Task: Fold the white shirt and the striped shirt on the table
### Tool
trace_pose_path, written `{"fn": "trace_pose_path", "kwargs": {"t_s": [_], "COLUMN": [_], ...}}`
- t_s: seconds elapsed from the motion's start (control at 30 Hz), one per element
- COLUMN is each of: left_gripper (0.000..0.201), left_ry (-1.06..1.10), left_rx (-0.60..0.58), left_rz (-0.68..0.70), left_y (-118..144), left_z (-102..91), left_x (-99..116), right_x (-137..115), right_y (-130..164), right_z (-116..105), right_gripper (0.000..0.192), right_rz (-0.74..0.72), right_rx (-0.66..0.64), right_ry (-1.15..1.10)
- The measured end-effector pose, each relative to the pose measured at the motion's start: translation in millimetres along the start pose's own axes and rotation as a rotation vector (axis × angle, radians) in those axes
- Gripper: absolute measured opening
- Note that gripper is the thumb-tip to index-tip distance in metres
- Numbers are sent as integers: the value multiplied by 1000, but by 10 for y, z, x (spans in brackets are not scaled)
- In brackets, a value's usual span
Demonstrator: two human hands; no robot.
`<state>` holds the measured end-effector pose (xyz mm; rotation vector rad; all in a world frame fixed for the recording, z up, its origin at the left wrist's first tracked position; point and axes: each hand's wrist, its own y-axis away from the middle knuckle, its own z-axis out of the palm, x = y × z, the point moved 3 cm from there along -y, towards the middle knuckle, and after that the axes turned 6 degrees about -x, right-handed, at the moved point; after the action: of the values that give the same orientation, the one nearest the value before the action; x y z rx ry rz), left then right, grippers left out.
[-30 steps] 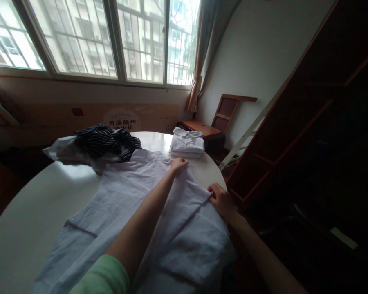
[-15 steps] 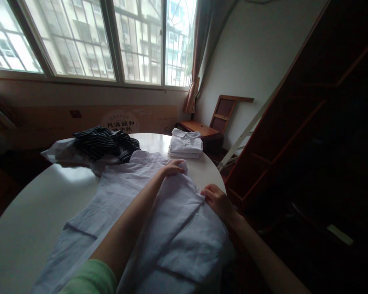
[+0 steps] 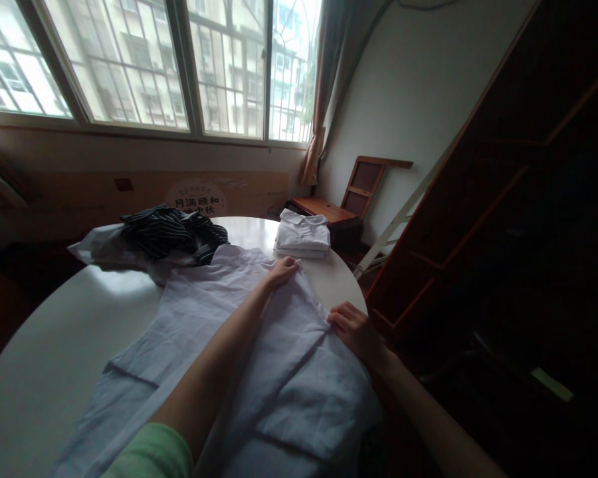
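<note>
A white shirt [image 3: 209,305] lies spread over the round table, its lower part running toward me and over the near right edge. My left hand [image 3: 283,271] is closed on the shirt's far edge, with the fingers bunched at the cloth. Farther right and nearer to me, my right hand [image 3: 351,326] pinches the side edge of the same shirt by the table's rim. A fold runs through the cloth between my left forearm and my right hand. Just beyond my left hand sits a stack of folded white shirts [image 3: 303,236].
The white round table [image 3: 44,345] carries a dark striped garment [image 3: 172,232] on a clear plastic bag [image 3: 97,247] at the far left. Behind stand a wooden chair [image 3: 361,186] and a long cardboard box [image 3: 249,189]. A dark red wooden panel [image 3: 458,212] leans at the right.
My left hand's fingers have drawn together on the far edge of the shirt, and the raised flap of cloth there has gone down. The right hand has barely moved.
</note>
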<state>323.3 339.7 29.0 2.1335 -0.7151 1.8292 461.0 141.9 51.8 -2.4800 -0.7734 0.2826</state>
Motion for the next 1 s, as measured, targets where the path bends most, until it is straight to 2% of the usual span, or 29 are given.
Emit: {"fn": "trace_pose_path", "kwargs": {"t_s": [0.13,0.3,0.37,0.47,0.57,0.77,1.0], "left_gripper": [30,66,75,76,72,67,62], "left_ry": [32,82,102,123,129,115,61], "left_rx": [15,-19,-41,-75,-83,-23,38], "left_rz": [-12,1,7,12,17,38,50], "left_y": [12,33,36,42,41,-7,-56], "left_z": [19,-17,-42,-73,-85,-75,-39], "left_x": [-5,-7,-3,1,-7,-55,-100], "right_x": [-12,-10,-3,28,47,69,-2], "right_y": [-9,15,19,3,-24,-29,-95], "right_z": [-1,15,19,27,65,145,142], "right_gripper": [14,14,15,28,41,30,35], "right_rz": [-26,-47,-34,29,18,-90,-22], "right_rx": [-23,-37,-37,-49,-131,-224,-285], "right_ry": [-11,-33,-40,-46,-70,-129,-299]}}
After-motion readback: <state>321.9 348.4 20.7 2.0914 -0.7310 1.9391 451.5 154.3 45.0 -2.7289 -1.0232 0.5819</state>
